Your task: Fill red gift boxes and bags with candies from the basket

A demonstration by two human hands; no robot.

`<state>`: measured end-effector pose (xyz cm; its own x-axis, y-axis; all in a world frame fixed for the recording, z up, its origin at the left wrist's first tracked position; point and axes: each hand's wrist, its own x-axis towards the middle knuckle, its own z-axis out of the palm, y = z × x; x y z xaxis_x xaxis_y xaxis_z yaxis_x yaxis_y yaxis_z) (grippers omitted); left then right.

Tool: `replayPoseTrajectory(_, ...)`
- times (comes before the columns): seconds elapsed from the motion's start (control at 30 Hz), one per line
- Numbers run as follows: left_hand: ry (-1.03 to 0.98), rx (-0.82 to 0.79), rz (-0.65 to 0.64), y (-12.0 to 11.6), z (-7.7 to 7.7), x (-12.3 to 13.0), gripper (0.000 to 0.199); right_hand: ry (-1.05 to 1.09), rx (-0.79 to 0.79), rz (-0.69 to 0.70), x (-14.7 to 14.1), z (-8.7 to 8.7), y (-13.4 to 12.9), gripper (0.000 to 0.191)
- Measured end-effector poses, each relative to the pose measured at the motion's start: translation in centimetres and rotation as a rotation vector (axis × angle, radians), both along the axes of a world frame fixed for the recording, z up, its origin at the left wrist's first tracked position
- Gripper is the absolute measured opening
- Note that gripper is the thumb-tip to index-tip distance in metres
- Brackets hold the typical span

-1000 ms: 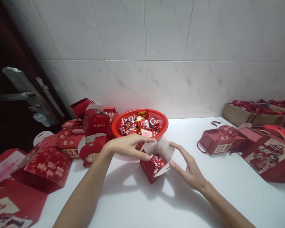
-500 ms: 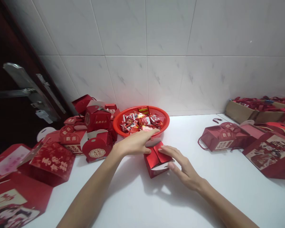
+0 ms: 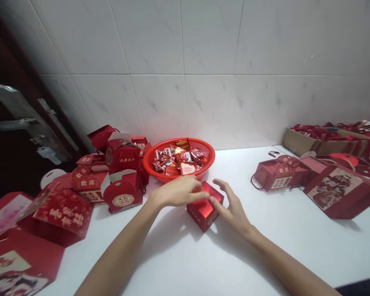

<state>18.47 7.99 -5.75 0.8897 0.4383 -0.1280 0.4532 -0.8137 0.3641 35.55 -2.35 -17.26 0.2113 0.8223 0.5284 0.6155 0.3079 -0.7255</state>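
A small red gift box [image 3: 203,220] rests on the white table in front of me, its top flaps folded down. My left hand [image 3: 180,191] lies over the box's far left part, thumb on the top and the other fingers bent, partly hidden. From the right, my right hand [image 3: 233,210] reaches to the box with thumb and index finger spread. Its thumb tip touches the top edge, while its index finger is near the far right corner. Right behind the box is a red plastic basket [image 3: 212,158] of wrapped candies [image 3: 185,158].
Several red gift boxes [image 3: 123,197] are piled at the left, close to a dark door [image 3: 6,152]. More red boxes [image 3: 282,174] stand at the right, before a cardboard carton [image 3: 305,140] of red items. A tiled wall [image 3: 209,107] runs along the back.
The raised flaps of the box are now folded down flat. My left thumb has moved onto the top, and my right index finger has lifted away from the flap. The view shifted slightly right.
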Motion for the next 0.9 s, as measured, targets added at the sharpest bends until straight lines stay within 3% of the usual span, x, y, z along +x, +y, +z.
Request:
replayPoseTrajectory(0.17,-0.022,0.117,0.097,-1.6,-1.4,1.4,0.029,-0.215,0.042,0.005,-0.4,0.5,-1.1,0.049)
replayPoseTrajectory(0.27,-0.105,0.087,0.039,-1.9,-2.1,1.8,0.029,-0.375,-0.025,-0.013,-0.3,0.8,-2.0,0.068)
replayPoseTrajectory(0.33,-0.181,0.004,-0.046,-1.8,-2.2,1.9,0.032,-0.425,-0.045,-0.067,0.5,0.9,-2.7,0.066)
replayPoseTrajectory(0.43,-0.279,-0.131,-0.109,-1.8,-1.8,1.8,0.037,-0.432,-0.014,-0.172,3.7,1.0,-4.7,0.055)
replayPoseTrajectory(0.6,-0.292,-0.121,-0.137,-2.1,-1.2,1.4,0.042,-0.395,0.098,-0.718,14.4,0.1,-9.5,0.059)
replayPoseTrajectory(0.73,-0.292,-0.102,-0.151,-1.9,-1.2,1.4,0.040,-0.439,-0.002,-0.818,21.5,-0.7,-11.1,0.067)
replayPoseTrajectory(0.8,-0.286,-0.094,-0.152,-1.8,-1.2,1.5,0.039,-0.518,-0.006,-0.825,22.6,-0.5,-10.9,0.072)
replayPoseTrajectory(0.9,-0.307,-0.074,-0.171,-1.9,-1.4,1.6,0.035,-0.633,0.114,-0.832,20.8,0.6,-9.5,0.073)
